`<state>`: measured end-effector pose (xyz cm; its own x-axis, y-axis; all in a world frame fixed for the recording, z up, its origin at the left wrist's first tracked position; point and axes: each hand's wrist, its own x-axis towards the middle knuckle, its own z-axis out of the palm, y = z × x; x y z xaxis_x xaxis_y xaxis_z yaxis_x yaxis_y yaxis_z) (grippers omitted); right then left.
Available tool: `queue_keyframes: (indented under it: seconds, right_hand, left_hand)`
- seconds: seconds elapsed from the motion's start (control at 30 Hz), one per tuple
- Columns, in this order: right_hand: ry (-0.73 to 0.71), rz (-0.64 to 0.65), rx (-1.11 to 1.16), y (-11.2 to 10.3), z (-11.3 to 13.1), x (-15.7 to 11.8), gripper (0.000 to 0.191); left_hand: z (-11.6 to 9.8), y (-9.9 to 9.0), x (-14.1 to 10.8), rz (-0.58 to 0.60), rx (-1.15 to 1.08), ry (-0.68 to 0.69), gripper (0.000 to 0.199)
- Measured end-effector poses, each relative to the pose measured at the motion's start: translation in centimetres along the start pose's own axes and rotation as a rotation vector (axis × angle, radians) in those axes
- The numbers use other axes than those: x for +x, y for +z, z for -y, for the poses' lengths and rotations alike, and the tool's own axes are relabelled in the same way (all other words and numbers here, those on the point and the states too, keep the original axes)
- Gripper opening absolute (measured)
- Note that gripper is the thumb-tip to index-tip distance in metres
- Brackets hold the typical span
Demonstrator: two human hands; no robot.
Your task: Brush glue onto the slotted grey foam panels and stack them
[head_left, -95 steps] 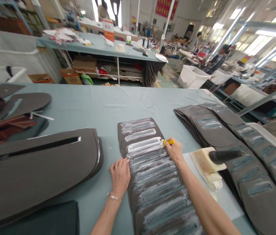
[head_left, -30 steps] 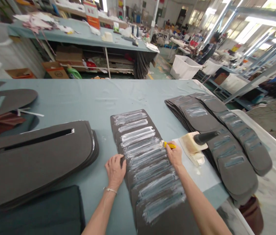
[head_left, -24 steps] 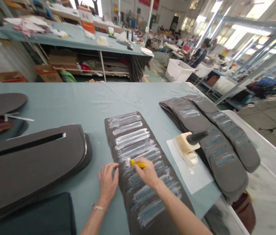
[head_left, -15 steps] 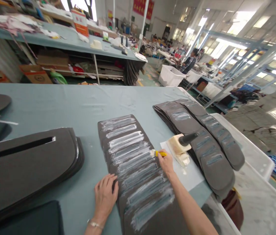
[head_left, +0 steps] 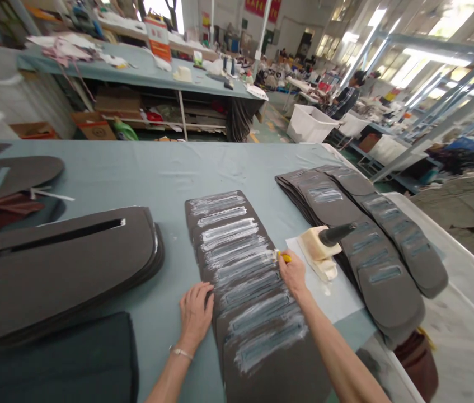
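Beyond the streaked panels (head_left: 243,280) the desk (head_left: 165,168) is open; a cream container (head_left: 314,246) and fanned panel pile (head_left: 388,296) crowd the right, a slotted stack (head_left: 77,268) the left.

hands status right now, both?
Left hand: open, palm down, fingertips at the left edge of the grey pieces; no grip shows.
Right hand: closed, holding the yellow brush at their right edge.
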<state>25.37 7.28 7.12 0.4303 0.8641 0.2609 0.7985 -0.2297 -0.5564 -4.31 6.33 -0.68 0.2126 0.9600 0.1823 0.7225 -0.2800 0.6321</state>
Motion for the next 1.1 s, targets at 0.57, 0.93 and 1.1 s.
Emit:
queue_keyframes:
  seconds: [0.57,0.93,1.1]
  right_hand:
    - [0.077,0.006,0.044,-3.3,-1.9,-1.0,0.021]
    - [-0.2,0.463,0.333,-0.1,5.3,-11.0,0.018]
    - [0.025,0.152,0.101,-4.6,-2.7,-6.6,0.03]
  left_hand:
    - [-1.5,0.0,-4.6,0.069,0.075,0.126,0.031]
    - [-3.5,-0.6,-8.2,0.082,0.092,0.146,0.017]
    - [-3.0,-0.3,-8.3,0.048,0.09,0.16,0.016]
